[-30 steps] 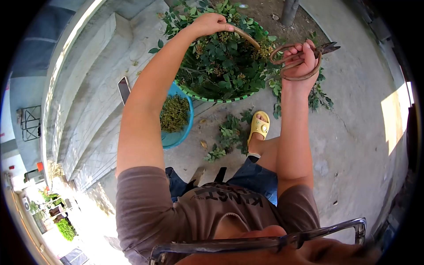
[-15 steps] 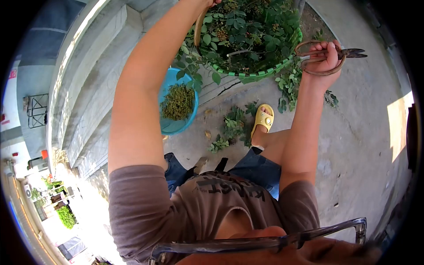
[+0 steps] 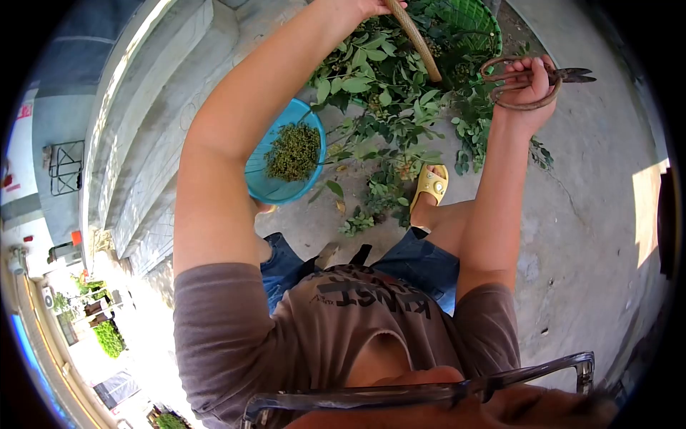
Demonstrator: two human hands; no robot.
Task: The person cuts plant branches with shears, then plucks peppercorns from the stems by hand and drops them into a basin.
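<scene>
At the top edge, my left hand is partly cut off by the frame and closed on a thick, curved brown stick. The stick slants down over leafy branches with small berry clusters. Beside them, my right hand grips rusty scissors by the loops, their blades pointing right and slightly apart. Behind the foliage shows part of a green woven basket. A blue basin holds a pile of small greenish berries, under and right of my left forearm.
Cut leafy sprigs lie on the concrete floor near my foot in a yellow sandal. Concrete steps rise on the left. A metal rack is at the far left.
The leafy mass has shifted from inside the basket toward me, spreading over its near side and the floor. My left hand and the stick have moved up, then right. The scissors remain in my right hand.
</scene>
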